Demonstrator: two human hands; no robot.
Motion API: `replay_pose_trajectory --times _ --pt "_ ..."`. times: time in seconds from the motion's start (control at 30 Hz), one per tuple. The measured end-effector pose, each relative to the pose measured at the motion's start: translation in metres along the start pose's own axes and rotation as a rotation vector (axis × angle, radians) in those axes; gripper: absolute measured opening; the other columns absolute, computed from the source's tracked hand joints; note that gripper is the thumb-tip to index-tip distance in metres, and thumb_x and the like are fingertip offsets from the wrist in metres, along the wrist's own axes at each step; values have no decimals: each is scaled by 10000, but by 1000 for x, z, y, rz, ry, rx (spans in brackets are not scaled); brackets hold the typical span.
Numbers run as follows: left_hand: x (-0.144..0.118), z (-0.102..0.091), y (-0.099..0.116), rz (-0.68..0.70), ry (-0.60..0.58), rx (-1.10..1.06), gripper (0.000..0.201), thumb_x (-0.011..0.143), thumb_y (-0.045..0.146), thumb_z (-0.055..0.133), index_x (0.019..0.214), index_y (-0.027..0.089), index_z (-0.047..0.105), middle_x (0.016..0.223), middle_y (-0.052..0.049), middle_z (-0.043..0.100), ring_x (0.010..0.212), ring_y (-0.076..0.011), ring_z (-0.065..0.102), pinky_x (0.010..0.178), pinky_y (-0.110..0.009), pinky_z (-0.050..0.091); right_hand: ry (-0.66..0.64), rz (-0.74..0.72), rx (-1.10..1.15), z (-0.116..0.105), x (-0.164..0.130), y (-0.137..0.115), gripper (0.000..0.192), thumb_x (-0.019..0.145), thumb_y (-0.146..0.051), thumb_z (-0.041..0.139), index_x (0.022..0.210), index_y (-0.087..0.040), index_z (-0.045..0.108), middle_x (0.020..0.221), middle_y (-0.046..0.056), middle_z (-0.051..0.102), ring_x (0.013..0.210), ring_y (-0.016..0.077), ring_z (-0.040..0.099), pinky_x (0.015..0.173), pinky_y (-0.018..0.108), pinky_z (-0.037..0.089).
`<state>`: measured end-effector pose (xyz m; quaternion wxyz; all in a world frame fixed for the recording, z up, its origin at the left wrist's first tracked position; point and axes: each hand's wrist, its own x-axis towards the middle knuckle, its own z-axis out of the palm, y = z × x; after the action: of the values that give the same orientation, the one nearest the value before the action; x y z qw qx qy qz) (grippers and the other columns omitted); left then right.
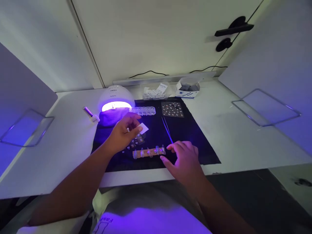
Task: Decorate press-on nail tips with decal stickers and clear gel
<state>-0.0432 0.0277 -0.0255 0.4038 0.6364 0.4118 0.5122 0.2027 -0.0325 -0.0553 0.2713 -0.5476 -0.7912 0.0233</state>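
The left hand (124,131) hovers over the black mat (195,136), its thumb and forefinger pinching a small white pad (144,128) that sticks out to the right of the fingertips, above the mat's middle. Just below that hand lies a clear strip holder (149,152) carrying a row of small nail tips, set crosswise near the mat's front edge. The right hand (185,159) rests flat on the mat at the strip's right end, fingers loosely spread, thumb and forefinger touching or almost touching that end; it grips nothing that I can see. Thin tweezers (167,129) lie on the mat between the two hands, beyond the right fingertips. Further back sit a glowing nail lamp (116,97), a clear compartment box (142,110) and a card of small gems (172,109).
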Motion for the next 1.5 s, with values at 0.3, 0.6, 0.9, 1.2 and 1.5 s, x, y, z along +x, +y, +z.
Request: replay_pose_trajectory --times 0.3,0.6,0.9,1.2,1.5 --pt "-2 -7 -4 -33 -69 69 108 832 226 707 898 189 630 760 22 586 656 -109 524 615 -237 432 -77 -23 -36 6 3 -4 97 859 -271 679 813 -199 635 776 54 692 859 260 519 760 384 270" --pt "-5 -11 0 -1 -70 102 111 848 228 694 938 198 636 794 15 610 687 -118 561 631 -232 465 -223 -92 18 10 39 4 41 850 -232 738 859 -202 712 843 57 727 924 258 521 747 384 269" --pt "1 -8 3 74 -189 221 86 898 186 637 837 181 698 785 -17 688 731 -153 621 686 -279 477 -451 -232 93 16 95 1 96 813 -232 792 905 -239 765 906 29 748 976 257 529 795 396 277" --pt "9 0 -6 122 -268 417 86 902 118 657 874 174 715 818 -26 693 765 -166 597 711 -301 463 -502 -293 204 32 110 -4 101 798 -226 775 847 -169 708 973 66 702 984 254 522 834 405 316" --pt "6 4 -3 175 -396 574 135 963 139 608 934 186 731 817 -31 665 822 -193 509 747 -334 418 -459 -293 300 39 103 -5 86 847 -208 695 773 -170 672 899 53 702 954 238 495 807 401 275"
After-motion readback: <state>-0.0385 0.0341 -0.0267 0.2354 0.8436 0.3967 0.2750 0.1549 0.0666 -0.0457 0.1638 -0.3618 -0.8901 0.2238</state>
